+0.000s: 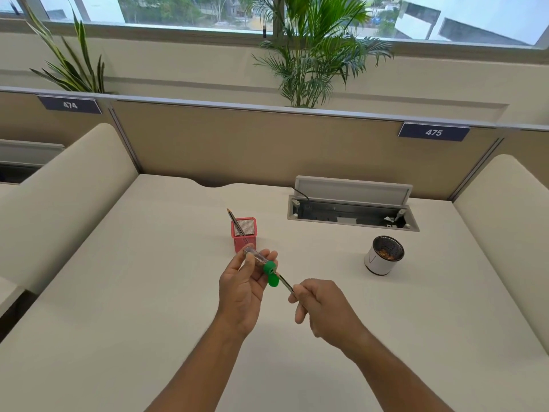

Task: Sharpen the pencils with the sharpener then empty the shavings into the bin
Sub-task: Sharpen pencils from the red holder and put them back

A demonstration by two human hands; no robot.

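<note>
Gripping sharpener (261, 267) with clear shavings case and green end, left hand (242, 289) holds it above desk (148, 263). Right hand (322, 304) pinches pencil (285, 283), tip inside green end. Behind: red mesh holder (244, 234) with one pencil (236, 223). Right: small white bin (381, 257), shavings inside.

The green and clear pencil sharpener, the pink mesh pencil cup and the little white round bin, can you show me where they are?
Green and clear pencil sharpener (269, 272): head view, on its green end.
Pink mesh pencil cup (245, 243): head view, on its front wall.
Little white round bin (378, 260): head view, on its white side.
</note>
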